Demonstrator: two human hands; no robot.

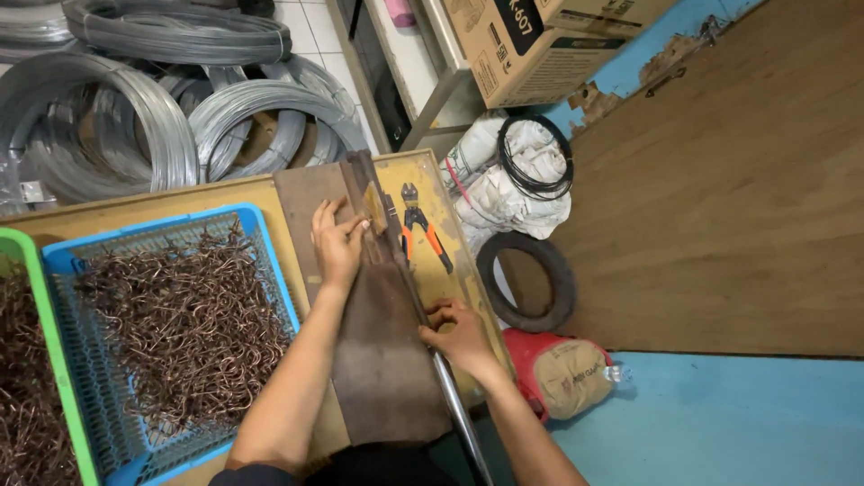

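Grip first: our right hand [461,335] is curled shut around the upper end of the long grey metal lever handle [459,409], fingers pressed onto it where it meets the jig. Our left hand [337,241] lies flat, fingers together, pressing on the upper part of the dark brown steel bending jig [382,351], not pinching anything.

We judge the handle stiff, heavy-ish, smooth, maybe slippery; best taken low on the bar for leverage. The jig looks rigid, worn, rust-brown, and lies along the yellowish wooden table [225,193], in the middle.

Just beside the jig: orange-handled bolt cutters [421,236]. Left of it, a blue plastic basket [270,270] of bent brown wire hooks [184,315]; a green basket [40,297] touches it. Grey wire coils [135,117] sit beyond the table.
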